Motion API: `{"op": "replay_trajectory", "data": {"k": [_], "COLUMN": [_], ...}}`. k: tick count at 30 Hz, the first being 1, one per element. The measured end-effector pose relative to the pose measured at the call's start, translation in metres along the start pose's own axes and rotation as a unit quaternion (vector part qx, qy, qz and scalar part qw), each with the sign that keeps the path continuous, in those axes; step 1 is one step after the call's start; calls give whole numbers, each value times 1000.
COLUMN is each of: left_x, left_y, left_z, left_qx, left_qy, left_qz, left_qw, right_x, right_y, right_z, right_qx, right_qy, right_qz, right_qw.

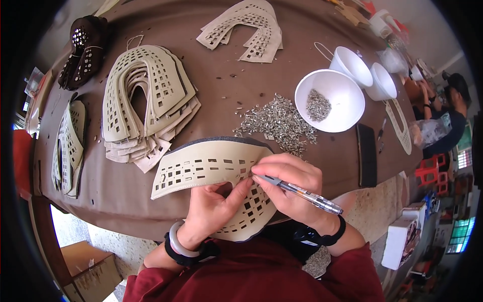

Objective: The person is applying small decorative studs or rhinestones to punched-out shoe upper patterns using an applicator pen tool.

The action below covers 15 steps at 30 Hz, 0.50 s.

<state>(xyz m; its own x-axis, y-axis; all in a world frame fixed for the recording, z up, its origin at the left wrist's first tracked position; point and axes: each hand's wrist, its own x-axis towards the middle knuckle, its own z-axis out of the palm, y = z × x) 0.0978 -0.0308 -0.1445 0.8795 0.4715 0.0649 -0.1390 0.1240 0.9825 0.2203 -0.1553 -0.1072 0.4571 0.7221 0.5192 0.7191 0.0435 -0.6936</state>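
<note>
A beige U-shaped shoe upper (201,173), punched with rows of small square holes and edged dark, is held up in front of me. My left hand (214,209) grips its inner edge from below, with thumb and fingers closed on it near the bend. My right hand (294,186) holds a pen (312,197) with a clear barrel, and its fingertips meet the upper at the bend. The pen slants down to the right; its tip is hidden by the fingers. Just beyond the upper lies a pile of small silvery metal pieces (276,118).
A white bowl (347,108) with more metal pieces stands beyond the pile, near two white cups (352,65). Stacked uppers (146,65) lie left, others (256,25) at the back. A dark phone-like slab (367,156) lies right. Another person (445,121) sits far right.
</note>
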Motion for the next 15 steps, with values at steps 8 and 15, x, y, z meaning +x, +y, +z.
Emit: {"op": "replay_trajectory", "data": {"k": [8,15], "left_x": [0,4], "left_y": [13,14], "left_z": [-3,-1], "left_qx": [-78,-94], "left_qy": [9,67], "left_qz": [-45,-48], "left_qw": [996,992], "right_x": [-6,-10], "right_y": [2,7], "right_z": [3,-43], "right_qx": [-66,-37], "right_qy": [40,96], "right_qz": [-126,65], "right_qw": [989,993]}}
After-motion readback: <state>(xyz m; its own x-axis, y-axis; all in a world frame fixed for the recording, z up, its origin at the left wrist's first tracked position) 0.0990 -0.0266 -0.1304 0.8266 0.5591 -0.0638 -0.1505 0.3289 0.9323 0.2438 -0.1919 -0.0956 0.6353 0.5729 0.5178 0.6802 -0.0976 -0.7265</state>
